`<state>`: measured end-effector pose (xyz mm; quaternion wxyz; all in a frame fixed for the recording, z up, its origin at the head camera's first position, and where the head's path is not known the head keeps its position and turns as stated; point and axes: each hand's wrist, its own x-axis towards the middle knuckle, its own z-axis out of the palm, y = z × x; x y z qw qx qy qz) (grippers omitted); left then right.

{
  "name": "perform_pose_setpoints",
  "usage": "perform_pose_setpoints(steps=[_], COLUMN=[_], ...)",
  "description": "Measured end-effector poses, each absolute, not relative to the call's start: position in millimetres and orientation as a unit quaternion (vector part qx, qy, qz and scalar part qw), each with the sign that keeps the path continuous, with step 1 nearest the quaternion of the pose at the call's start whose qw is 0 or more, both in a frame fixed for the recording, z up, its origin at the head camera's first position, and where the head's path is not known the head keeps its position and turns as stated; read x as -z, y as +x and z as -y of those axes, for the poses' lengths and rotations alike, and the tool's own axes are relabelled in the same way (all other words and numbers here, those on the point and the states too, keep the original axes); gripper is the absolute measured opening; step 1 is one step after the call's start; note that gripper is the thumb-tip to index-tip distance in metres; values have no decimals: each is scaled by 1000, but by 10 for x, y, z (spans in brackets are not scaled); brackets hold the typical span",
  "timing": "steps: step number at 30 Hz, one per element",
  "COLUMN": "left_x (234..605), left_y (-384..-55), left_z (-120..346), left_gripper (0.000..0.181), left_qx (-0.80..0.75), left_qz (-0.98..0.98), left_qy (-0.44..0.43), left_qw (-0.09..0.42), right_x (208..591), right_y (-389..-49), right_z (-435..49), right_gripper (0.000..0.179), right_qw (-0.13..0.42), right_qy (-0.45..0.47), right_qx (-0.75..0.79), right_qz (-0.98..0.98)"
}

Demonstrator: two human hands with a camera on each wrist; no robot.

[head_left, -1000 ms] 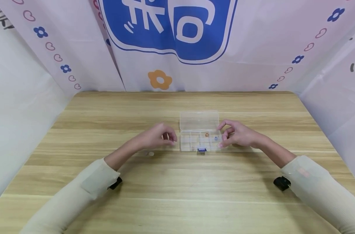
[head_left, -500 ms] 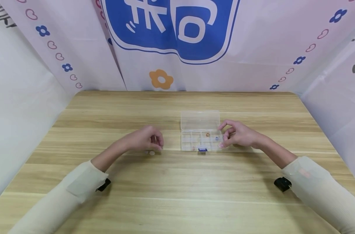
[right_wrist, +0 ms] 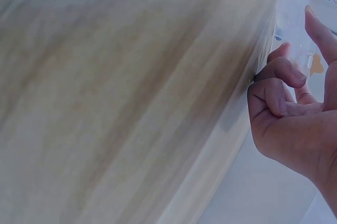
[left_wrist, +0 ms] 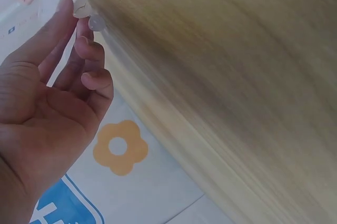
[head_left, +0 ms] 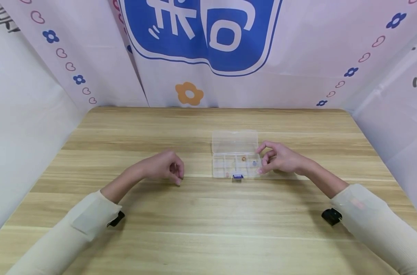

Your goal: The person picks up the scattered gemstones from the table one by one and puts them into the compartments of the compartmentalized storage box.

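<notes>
A clear plastic compartment box (head_left: 230, 164) lies with its lid (head_left: 235, 141) raised at the back. My right hand (head_left: 282, 158) grips its right end, thumb at the front and index finger near the hinge, the other fingers curled. Inside are a small orange bead (head_left: 244, 159), a blue bead (head_left: 254, 163) and a faint pinkish one (head_left: 227, 174). My left hand (head_left: 161, 166) is low over the table, left of the box. In the left wrist view, its thumb and index tips flank a translucent round bead (left_wrist: 80, 8); whether they pinch it is unclear. A second translucent bead (left_wrist: 97, 22) sits beside it.
The wood-grain table (head_left: 208, 229) stretches around the box. A printed white cloth (head_left: 284, 89) hangs behind its far edge. The box has a blue latch (head_left: 237, 176) at the front. A black wrist device (head_left: 331, 216) shows under the right sleeve.
My left hand has moved away from the box, leftward and toward me, to the translucent beads, which it now covers in the head view. My right hand stays at the box.
</notes>
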<state>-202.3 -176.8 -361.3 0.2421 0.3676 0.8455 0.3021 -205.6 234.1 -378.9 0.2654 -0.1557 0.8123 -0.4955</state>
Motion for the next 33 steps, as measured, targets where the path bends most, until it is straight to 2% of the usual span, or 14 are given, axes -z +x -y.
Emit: perform_pose_setpoints(steps=[13,28,33], left_x=[3578,3567,3582], left_y=[-2010,-2036,-2061], left_z=[1705,1579,1508], left_gripper=[9,10,3], left_qx=[-303,-288,-298], left_qz=[-846,-865,-865], left_qy=[360,357,362], left_qw=[251,203,182], right_x=[3799,3795,3781], right_y=[-2060,-2053,-2048], right_z=[-2351,-2352,-2345], right_gripper=[61,61,61], right_qw=[264,265,261], right_qy=[-155,-153,-160], right_qx=[492,494,492], right_qz=[-815,-814,-815])
